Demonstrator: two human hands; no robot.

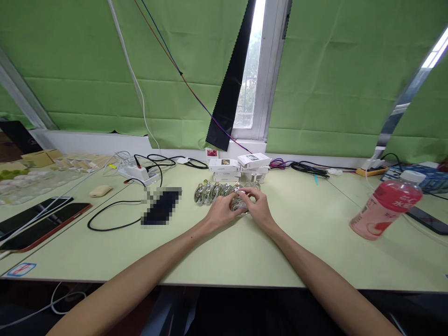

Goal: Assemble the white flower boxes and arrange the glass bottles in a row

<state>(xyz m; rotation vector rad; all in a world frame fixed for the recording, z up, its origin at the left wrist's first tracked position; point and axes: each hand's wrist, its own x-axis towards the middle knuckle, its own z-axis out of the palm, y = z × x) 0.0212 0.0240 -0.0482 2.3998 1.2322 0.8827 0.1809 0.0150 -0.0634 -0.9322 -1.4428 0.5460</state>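
Several round clear glass bottles [207, 192] with gold-coloured necks stand in a row at the middle of the table; they look like small perfume bottles. My left hand [220, 210] is closed with its fingertips on the left side of a glass bottle [239, 203] at the front right of the row. From the other side my right hand [259, 208] pinches at the top of that same bottle, which my fingers partly hide. Just behind my right hand shows another glass bottle [253, 185]. Small white boxes [226, 176] are stacked behind the row.
A pink drink bottle [387, 205] stands at right, near a dark phone [427, 219]. Left of my hands are a pixelated dark object [161, 207], a power strip [138, 173] with cables, a cream-coloured case [100, 191] and a red-edged phone [49, 226]. Black cables [310, 169] lie along the wall.
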